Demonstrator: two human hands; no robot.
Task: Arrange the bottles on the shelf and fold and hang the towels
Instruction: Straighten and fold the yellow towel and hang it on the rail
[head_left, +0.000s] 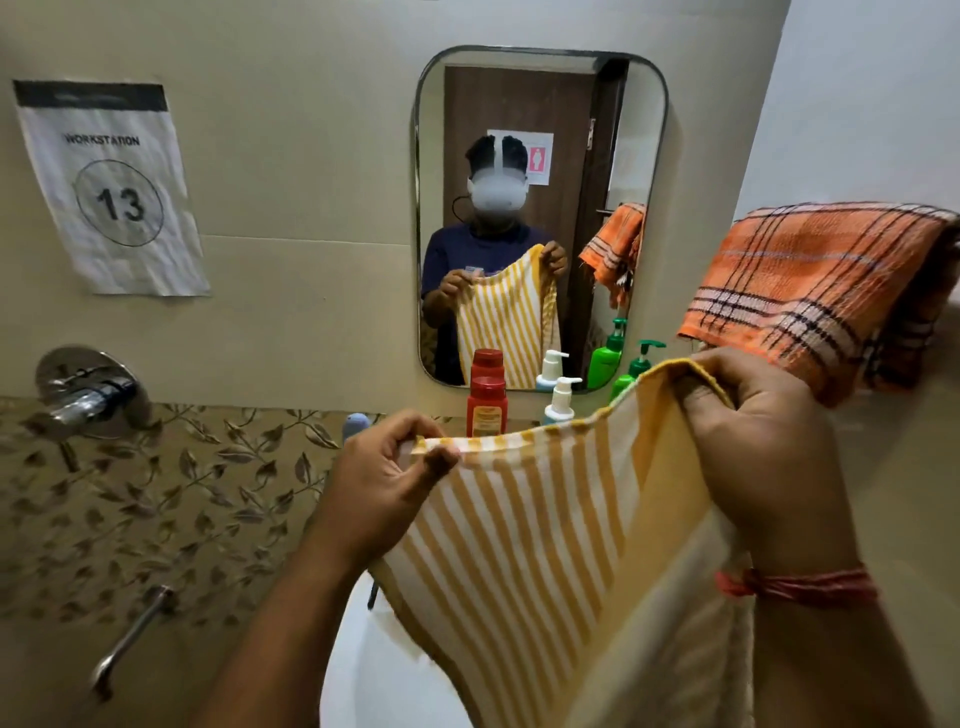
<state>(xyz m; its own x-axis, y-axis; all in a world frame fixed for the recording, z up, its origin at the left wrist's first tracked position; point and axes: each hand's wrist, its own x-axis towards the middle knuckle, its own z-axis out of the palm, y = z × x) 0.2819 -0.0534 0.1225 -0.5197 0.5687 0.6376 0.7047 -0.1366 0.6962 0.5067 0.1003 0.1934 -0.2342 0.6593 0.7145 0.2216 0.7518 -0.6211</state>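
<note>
I hold a yellow-and-white striped towel up in front of me by its top edge. My left hand pinches the left corner between thumb and fingers. My right hand grips the right corner, held a little higher. The towel hangs down and hides the shelf below the mirror. Behind its top edge stand a red bottle, a white pump bottle and a green pump bottle. An orange checked towel hangs folded over a rail at the right.
A mirror on the beige wall reflects me, the towels and the bottles. A chrome tap fitting and a chrome spout stick out at the left. A paper sign reads workstation 13. White basin rim lies below.
</note>
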